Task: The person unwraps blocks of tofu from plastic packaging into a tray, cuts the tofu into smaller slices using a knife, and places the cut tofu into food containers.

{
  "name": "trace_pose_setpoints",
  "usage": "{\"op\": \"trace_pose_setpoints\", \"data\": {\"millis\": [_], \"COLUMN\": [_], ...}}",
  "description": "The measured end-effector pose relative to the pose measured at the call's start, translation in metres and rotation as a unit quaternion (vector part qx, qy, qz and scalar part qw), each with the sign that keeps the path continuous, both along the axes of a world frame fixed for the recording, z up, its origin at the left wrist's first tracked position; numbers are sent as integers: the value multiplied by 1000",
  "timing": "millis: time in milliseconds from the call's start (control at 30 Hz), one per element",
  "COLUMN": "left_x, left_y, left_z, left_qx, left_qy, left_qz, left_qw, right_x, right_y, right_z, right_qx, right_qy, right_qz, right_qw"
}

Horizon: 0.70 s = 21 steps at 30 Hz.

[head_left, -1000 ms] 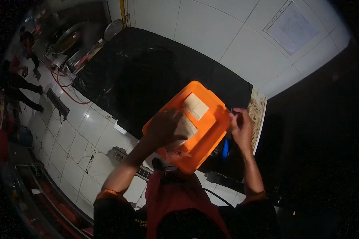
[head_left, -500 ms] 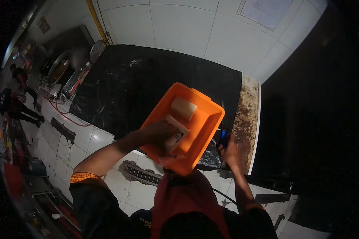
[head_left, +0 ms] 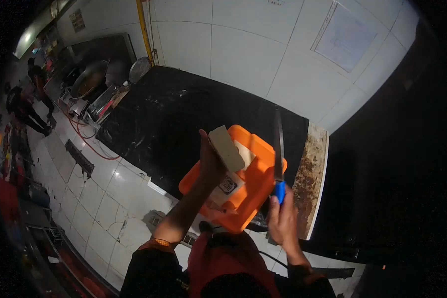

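Observation:
My left hand is closed around a pale rectangular block, held above an orange plastic tray. Its fingers are partly hidden behind the block. In the tray sits another pale block, half covered by the held one. Nearer to me lies a pale piece with a dark blue printed label, and clear film seems to be around it. On the tray's right side, my right hand grips the blue handle of a long knife, its blade pointing up and away from me.
The tray is at the near edge of a black-covered counter, with a rusty strip along its right. White tiled wall rises behind. Pans and a large wok are at the far left, with people farther off.
My left hand has lifted a pale block out of the tray. My right hand has raised the knife, which was low beside the tray. The view has shifted too.

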<state>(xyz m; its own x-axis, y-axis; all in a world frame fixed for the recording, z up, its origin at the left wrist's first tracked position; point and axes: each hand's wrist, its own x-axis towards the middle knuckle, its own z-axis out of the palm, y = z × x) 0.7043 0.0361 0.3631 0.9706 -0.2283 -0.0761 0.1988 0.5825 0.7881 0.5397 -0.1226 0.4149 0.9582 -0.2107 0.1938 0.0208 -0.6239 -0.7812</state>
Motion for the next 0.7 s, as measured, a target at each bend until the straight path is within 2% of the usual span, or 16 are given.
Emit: {"op": "trace_pose_setpoints", "data": {"millis": [33, 67, 100, 167, 200, 233, 300, 333, 400, 700], "left_x": [3, 14, 14, 10, 13, 13, 10, 8, 6, 15], "left_y": [-6, -9, -13, -21, -24, -24, -24, -24, -24, -24], "left_z": [0, -21, -14, 4, 3, 2, 8, 14, 27, 15], "left_qx": [-151, -234, -246, -141, -164, -172, -104, -110, -74, -86], "left_qy": [83, 45, 37, 120, 161, 160, 126, 126, 187, 159], "left_qz": [11, -65, -59, 11, 14, 18, 23, 26, 42, 39], "left_qw": [985, 969, 967, 983, 973, 972, 986, 986, 979, 983], "right_x": [2, 2, 2, 1, -2, -5, -6, -6, -8, -8], "right_y": [9, 18, 25, 29, 32, 35, 36, 36, 35, 35], "right_z": [-5, -4, -3, -10, -6, -2, -5, -7, -10, -17], "right_qx": [-95, -130, -166, -189, -186, -184, -191, -191, -200, -192], "right_qy": [-57, -47, -38, -38, 1, 39, 20, 1, 1, -5], "right_qz": [23, 29, 36, 57, 54, 51, 56, 56, 62, 61], "right_qw": [994, 990, 985, 980, 981, 981, 980, 980, 978, 980]}}
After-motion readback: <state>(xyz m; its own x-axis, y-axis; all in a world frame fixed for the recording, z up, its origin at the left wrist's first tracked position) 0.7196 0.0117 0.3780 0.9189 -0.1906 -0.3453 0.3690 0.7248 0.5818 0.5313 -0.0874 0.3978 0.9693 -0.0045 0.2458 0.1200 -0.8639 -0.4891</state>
